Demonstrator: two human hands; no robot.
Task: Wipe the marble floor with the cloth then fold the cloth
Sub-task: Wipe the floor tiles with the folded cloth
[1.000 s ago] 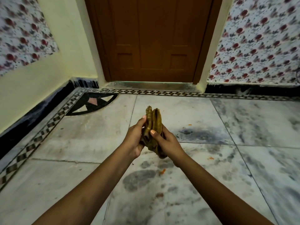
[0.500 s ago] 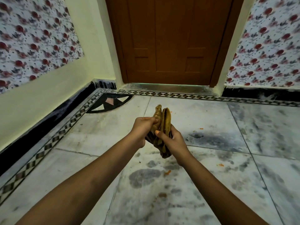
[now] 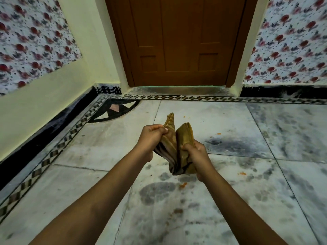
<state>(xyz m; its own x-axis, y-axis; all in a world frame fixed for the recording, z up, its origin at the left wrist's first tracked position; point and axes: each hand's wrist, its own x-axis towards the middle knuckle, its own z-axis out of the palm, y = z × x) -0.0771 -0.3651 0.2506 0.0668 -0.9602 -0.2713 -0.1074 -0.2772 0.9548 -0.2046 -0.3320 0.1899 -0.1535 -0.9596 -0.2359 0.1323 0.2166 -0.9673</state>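
Two hands are held close together above the marble floor [image 3: 221,200], with an olive-brown cloth [image 3: 177,147] bunched between them. One flap of the cloth is pinched by the curled fingers of the left hand [image 3: 150,137], while the other flap is gripped by the right hand [image 3: 198,152]. Orange crumbs [image 3: 182,185] are scattered on the floor below and to the right of the hands.

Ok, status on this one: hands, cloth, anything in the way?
Left hand pinching cloth, right hand gripping its other half. Cloth bunched, held above floor. Orange crumbs on floor. Nothing in the way.
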